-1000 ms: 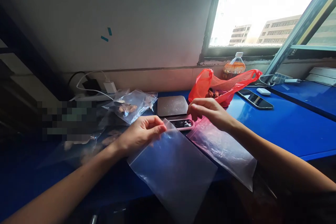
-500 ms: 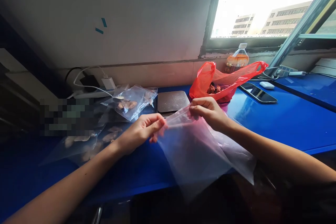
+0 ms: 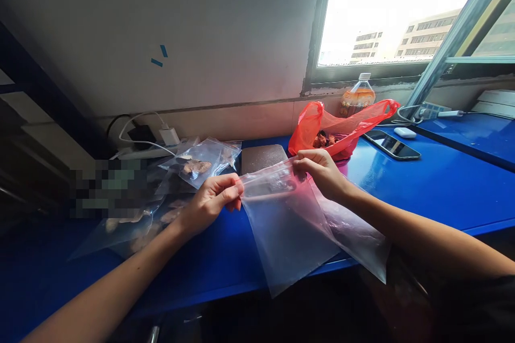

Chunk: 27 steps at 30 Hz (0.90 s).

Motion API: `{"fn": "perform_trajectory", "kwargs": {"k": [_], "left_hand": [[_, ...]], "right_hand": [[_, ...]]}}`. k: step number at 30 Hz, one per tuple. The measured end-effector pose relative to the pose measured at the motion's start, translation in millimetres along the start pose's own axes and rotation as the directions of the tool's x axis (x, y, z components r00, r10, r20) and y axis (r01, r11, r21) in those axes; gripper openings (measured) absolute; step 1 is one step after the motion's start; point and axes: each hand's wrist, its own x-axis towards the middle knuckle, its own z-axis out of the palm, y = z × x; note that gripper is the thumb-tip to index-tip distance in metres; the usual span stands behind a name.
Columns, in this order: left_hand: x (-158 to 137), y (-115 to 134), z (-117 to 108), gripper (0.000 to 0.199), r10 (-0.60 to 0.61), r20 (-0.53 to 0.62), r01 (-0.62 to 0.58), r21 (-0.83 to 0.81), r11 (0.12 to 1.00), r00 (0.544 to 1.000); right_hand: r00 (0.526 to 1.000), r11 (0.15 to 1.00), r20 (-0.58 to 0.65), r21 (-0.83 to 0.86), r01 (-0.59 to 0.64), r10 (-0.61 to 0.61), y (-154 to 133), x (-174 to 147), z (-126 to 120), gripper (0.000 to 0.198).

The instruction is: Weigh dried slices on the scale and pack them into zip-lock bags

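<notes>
Hands pinch a clear bag partly veiling the scale

clear plastic bag, flat, hanging, top edge stretched between hands

Bench is a super deep blue, and the far carrier bag is bright red. Near clear bag looks colourless, kinda pinkish toward its upper right. Scale's greyish brown, bottle has orange on it plus a white cap, phone's black.
</notes>
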Motion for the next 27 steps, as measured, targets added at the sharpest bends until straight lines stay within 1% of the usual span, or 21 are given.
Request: {"fn": "perform_trajectory", "kwargs": {"k": [2,5,7,8,9,10,11,12,13,14,16,17,19,23,25,27], "left_hand": [[-1,0,-1,0.028,0.008,-0.006,-0.008,0.018,1.000,1.000],[-1,2,-3,0.031,0.022,-0.031,-0.019,0.111,0.994,0.999],[-1,4,-4,0.032,0.032,-0.039,-0.025,0.175,0.984,0.999],[-2,5,-3,0.032,0.034,-0.030,-0.027,0.212,0.977,0.999],[-2,7,-3,0.032,0.034,-0.010,-0.031,0.257,0.966,0.999],[-3,8,-2,0.033,0.037,0.020,-0.042,0.311,0.950,0.999],[-4,8,0,0.033,0.047,0.055,-0.064,0.370,0.927,0.997],[-5,8,3,0.033,0.069,0.088,-0.100,0.432,0.896,0.994],[-5,8,6,0.031,0.107,0.118,-0.152,0.493,0.857,0.987],[-6,7,9,0.029,0.160,0.147,-0.215,0.547,0.809,0.976],[-7,4,15,0.024,0.271,0.208,-0.341,0.617,0.710,0.940],[-7,2,17,0.022,0.314,0.236,-0.391,0.630,0.671,0.919],[-7,-1,20,0.020,0.363,0.273,-0.450,0.642,0.621,0.891],[-7,-3,22,0.020,0.405,0.287,-0.483,0.679,0.553,0.868],[-7,-3,21,0.021,0.414,0.297,-0.494,0.682,0.539,0.861],[-7,-3,22,0.022,0.411,0.298,-0.494,0.680,0.542,0.861]], "right_hand": [[1.000,1.000,0.025,-0.010,0.001,-0.001,3,-1,1,0.025],[0.998,0.999,0.060,-0.051,0.019,-0.016,8,-1,1,0.025],[0.996,0.985,0.040,-0.148,0.089,-0.084,8,0,1,0.015],[0.987,0.959,0.022,-0.234,0.157,-0.156,7,0,2,0.010],[0.968,0.909,0.017,-0.340,0.242,-0.252,5,-1,2,0.011],[0.934,0.828,0.039,-0.451,0.333,-0.355,2,-2,4,0.017],[0.892,0.727,0.094,-0.544,0.418,-0.442,-2,-4,6,0.022],[0.849,0.624,0.178,-0.606,0.493,-0.497,-5,-6,9,0.023],[0.811,0.536,0.274,-0.635,0.556,-0.517,-9,-9,13,0.022],[0.782,0.472,0.367,-0.641,0.606,-0.504,-11,-12,17,0.021],[0.740,0.404,0.512,-0.623,0.670,-0.436,-13,-18,26,0.016],[0.728,0.388,0.553,-0.617,0.685,-0.405,-13,-20,29,0.015],[0.723,0.372,0.584,-0.620,0.691,-0.370,-9,-22,33,0.015],[0.737,0.358,0.584,-0.645,0.676,-0.340,-4,-21,34,0.016],[0.757,0.387,0.572,-0.651,0.653,-0.316,-5,-22,34,0.013],[0.797,0.461,0.527,-0.652,0.601,-0.295,-5,-23,35,0.005]]}}
